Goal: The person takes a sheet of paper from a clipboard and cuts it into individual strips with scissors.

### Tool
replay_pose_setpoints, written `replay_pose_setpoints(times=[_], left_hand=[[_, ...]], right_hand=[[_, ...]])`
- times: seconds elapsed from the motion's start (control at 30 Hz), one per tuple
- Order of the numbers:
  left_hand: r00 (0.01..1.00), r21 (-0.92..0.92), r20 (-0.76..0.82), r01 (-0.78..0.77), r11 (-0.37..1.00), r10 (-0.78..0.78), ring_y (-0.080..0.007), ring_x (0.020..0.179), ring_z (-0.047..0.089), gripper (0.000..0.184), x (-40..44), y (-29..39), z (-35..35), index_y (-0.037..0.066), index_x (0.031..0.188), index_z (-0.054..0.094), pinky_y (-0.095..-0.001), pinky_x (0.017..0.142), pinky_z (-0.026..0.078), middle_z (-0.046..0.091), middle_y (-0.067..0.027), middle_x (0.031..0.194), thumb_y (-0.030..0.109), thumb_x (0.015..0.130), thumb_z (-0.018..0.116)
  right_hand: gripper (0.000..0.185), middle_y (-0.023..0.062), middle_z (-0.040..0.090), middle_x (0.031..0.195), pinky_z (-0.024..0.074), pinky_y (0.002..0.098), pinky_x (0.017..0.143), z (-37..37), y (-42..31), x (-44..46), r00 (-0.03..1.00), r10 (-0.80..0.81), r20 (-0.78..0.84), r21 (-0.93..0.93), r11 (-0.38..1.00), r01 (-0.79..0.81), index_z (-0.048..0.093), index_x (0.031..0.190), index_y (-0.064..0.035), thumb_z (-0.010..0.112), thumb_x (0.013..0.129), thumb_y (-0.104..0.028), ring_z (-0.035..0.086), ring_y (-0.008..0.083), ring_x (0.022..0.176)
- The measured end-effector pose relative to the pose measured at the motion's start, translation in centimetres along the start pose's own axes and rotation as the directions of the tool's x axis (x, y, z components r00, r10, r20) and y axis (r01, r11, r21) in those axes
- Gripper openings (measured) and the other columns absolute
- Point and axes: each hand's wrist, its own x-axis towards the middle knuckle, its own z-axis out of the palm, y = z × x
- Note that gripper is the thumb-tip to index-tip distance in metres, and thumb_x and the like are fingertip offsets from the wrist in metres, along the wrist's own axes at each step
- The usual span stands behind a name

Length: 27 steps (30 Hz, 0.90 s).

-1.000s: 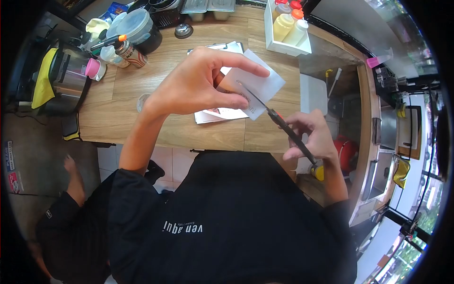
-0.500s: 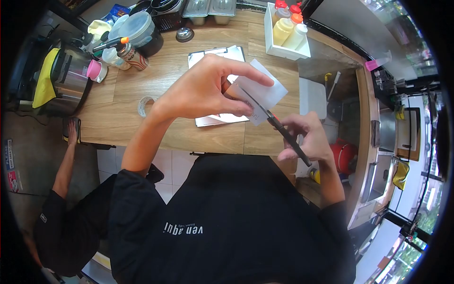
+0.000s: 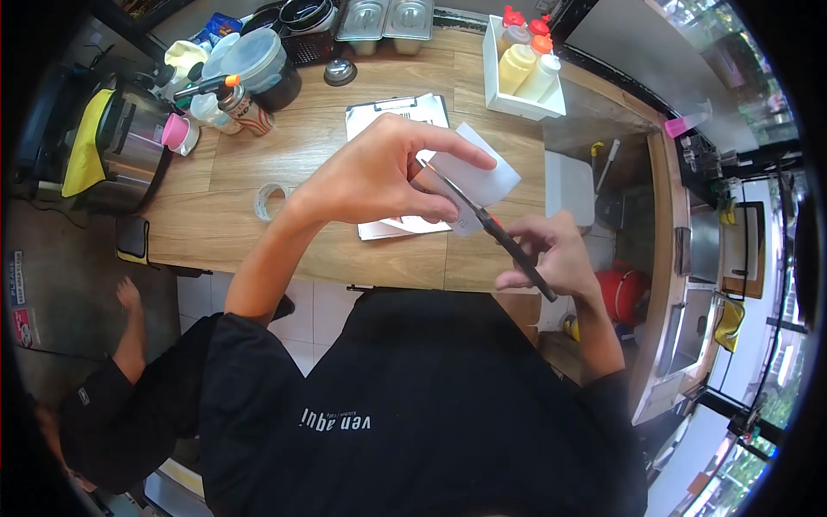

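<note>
A small white paper [image 3: 482,177] with some print is pinched between the thumb and forefinger of my left hand [image 3: 388,168]. Dark-handled scissors [image 3: 508,244] are gripped in my right hand [image 3: 558,254], their blades lying against the paper and pointing up and left toward my left palm. Under my left hand a clipboard [image 3: 357,114] with printed sheets lies on the wooden table [image 3: 327,252]. A roll of clear tape [image 3: 260,203] rests on the table beside my left wrist.
Squeeze bottles stand in a white caddy [image 3: 527,105] at the back right. A can [image 3: 250,112], a lidded tub [image 3: 263,69], a round metal bell [image 3: 340,72] and metal containers [image 3: 383,24] line the back. Another person's arm [image 3: 129,332] is at the lower left.
The scissors and both hands have shifted slightly relative to the paper. The view has moved a little, showing more of the tape roll. The other person's hand touched the table corner, then moved off it.
</note>
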Motion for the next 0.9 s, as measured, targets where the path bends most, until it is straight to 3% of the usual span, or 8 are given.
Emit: replay_pose_setpoints(times=[0.07, 0.17, 0.3, 0.37, 0.47, 0.57, 0.7, 0.9], left_hand=[[1.0, -0.012, -0.003, 0.03, 0.999, -0.03, -0.0129, 0.093, 0.069, 0.049, 0.0, -0.1, -0.2, -0.003, 0.118, 0.066, -0.0214, 0.074, 0.059, 0.068, -0.0129, 0.115, -0.012, 0.071, 0.076], [0.995, 0.032, 0.012, 0.101, 0.994, -0.101, -0.0131, 0.089, 0.07, 0.048, -0.1, -0.9, -0.7, -0.003, 0.119, 0.066, -0.0207, 0.071, 0.058, 0.069, -0.0126, 0.115, -0.012, 0.073, 0.075], [0.952, 0.067, -0.259, 0.185, 0.98, -0.162, -0.011, 0.082, 0.07, 0.048, -0.8, -10.3, -1.1, 0.0, 0.12, 0.067, -0.0217, 0.064, 0.055, 0.071, -0.011, 0.112, -0.009, 0.073, 0.075], [0.926, 0.164, -0.267, 0.318, 0.934, -0.268, -0.0168, 0.082, 0.072, 0.048, -2.0, -15.6, -0.4, 0.004, 0.119, 0.067, -0.028, 0.071, 0.058, 0.07, -0.0142, 0.113, -0.005, 0.072, 0.075], [0.94, 0.238, -0.238, 0.301, 0.923, -0.245, -0.0168, 0.081, 0.071, 0.048, -4.1, -21.4, 1.8, 0.004, 0.119, 0.067, -0.0291, 0.071, 0.057, 0.071, -0.0128, 0.112, 0.004, 0.073, 0.079], [0.903, 0.231, -0.28, 0.393, 0.89, -0.326, -0.0172, 0.082, 0.07, 0.037, -4.7, -21.2, 2.4, 0.004, 0.115, 0.07, -0.0312, 0.073, 0.056, 0.071, -0.0132, 0.111, 0.013, 0.08, 0.077], [0.897, 0.393, -0.431, 0.288, 0.873, -0.101, -0.0185, 0.084, 0.07, 0.028, -5.6, -24.0, 0.5, 0.004, 0.109, 0.072, -0.0332, 0.075, 0.055, 0.072, -0.0138, 0.109, 0.02, 0.086, 0.073], [0.674, 0.297, -0.709, 0.554, 0.778, -0.209, -0.029, 0.089, 0.069, 0.023, -7.3, -27.5, -8.1, 0.004, 0.105, 0.071, -0.0364, 0.078, 0.053, 0.072, -0.0178, 0.099, 0.013, 0.084, 0.07]], right_hand=[[0.052, -0.0044, 0.051, 0.052, 0.0329, 0.0198, 0.047, 0.4, 0.2, 0.0, 0.998, 0.04, -0.04, -0.002, 0.999, -0.04, 0.071, 0.092, 0.0013, 0.095, 0.06, -0.032, 0.044, 0.0031, 0.047], [0.049, -0.0045, 0.051, 0.052, 0.0325, 0.0197, 0.047, 0.9, 1.5, -0.5, 0.995, 0.095, -0.033, 0.1, 0.991, -0.091, 0.071, 0.092, 0.0019, 0.095, 0.062, -0.027, 0.043, 0.0025, 0.048], [0.049, -0.0045, 0.051, 0.052, 0.0327, 0.0195, 0.048, 2.2, 5.4, -2.5, 0.987, 0.14, -0.081, 0.174, 0.977, -0.124, 0.07, 0.092, 0.003, 0.095, 0.062, -0.026, 0.044, 0.0019, 0.049], [0.048, -0.0034, 0.054, 0.053, 0.0347, 0.0187, 0.046, 2.6, 6.3, -3.4, 0.945, 0.313, -0.099, 0.172, 0.94, -0.294, 0.069, 0.096, 0.0044, 0.093, 0.064, -0.021, 0.048, 0.0019, 0.048], [0.046, -0.0019, 0.058, 0.054, 0.0365, 0.0181, 0.044, 3.0, 6.7, -3.9, 0.891, 0.437, -0.121, 0.336, 0.863, -0.378, 0.067, 0.1, 0.0051, 0.091, 0.067, -0.015, 0.052, 0.0027, 0.046], [0.044, -0.0008, 0.059, 0.055, 0.0395, 0.0182, 0.042, 3.4, 7.4, -4.2, 0.888, 0.439, -0.139, 0.369, 0.855, -0.365, 0.066, 0.102, 0.0054, 0.09, 0.068, -0.011, 0.054, 0.0039, 0.045], [0.044, -0.0011, 0.059, 0.056, 0.0416, 0.0182, 0.043, 3.9, 8.0, -4.3, 0.86, 0.485, -0.155, 0.44, 0.814, -0.38, 0.066, 0.102, 0.0054, 0.089, 0.069, -0.012, 0.055, 0.0038, 0.046], [0.044, -0.0032, 0.057, 0.058, 0.0419, 0.0177, 0.044, 5.0, 9.0, -4.6, 0.833, 0.532, -0.151, 0.49, 0.772, -0.404, 0.065, 0.104, 0.005, 0.088, 0.071, -0.012, 0.054, 0.0025, 0.049]])
